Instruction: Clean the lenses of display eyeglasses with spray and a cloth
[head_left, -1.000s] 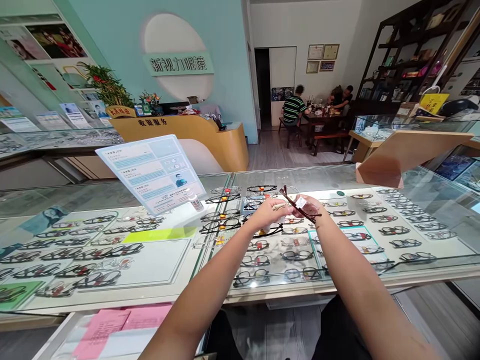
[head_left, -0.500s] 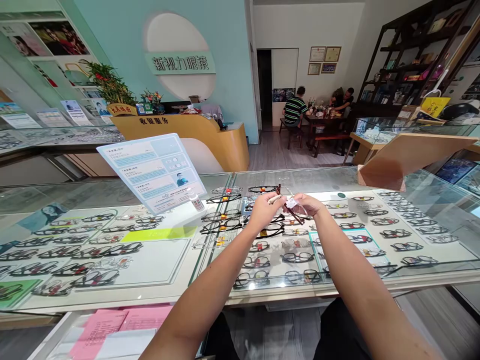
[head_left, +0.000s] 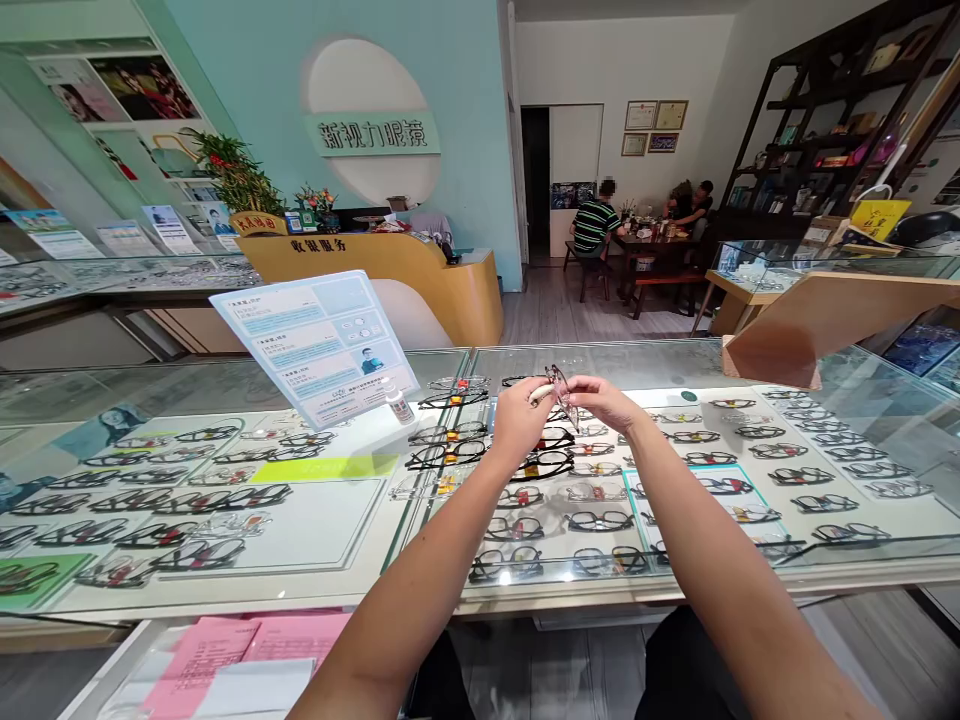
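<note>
A pair of dark-framed eyeglasses [head_left: 562, 396] is held upright above the glass display counter [head_left: 442, 520]. My left hand [head_left: 519, 418] is closed on its left side, with a small pale thing, too small to name, between the fingers. From the other side my right hand [head_left: 606, 402] pinches the frame with thumb and fingertips. Fingers hide part of the glasses. Below and left of my hands, several black eyeglasses [head_left: 446, 455] lie on the counter top. Rows of frames [head_left: 600, 521] show through the glass.
A leaning information board [head_left: 315, 345] and a small bottle [head_left: 399, 403] stand on the counter to the left. A wooden stand [head_left: 817, 320] rises at right. Below left, an open drawer holds pink papers [head_left: 214, 650]. People [head_left: 596, 225] sit at a far table.
The eyeglasses have been turned more upright between my hands, and the white tag seen before no longer shows. The view has shifted slightly.
</note>
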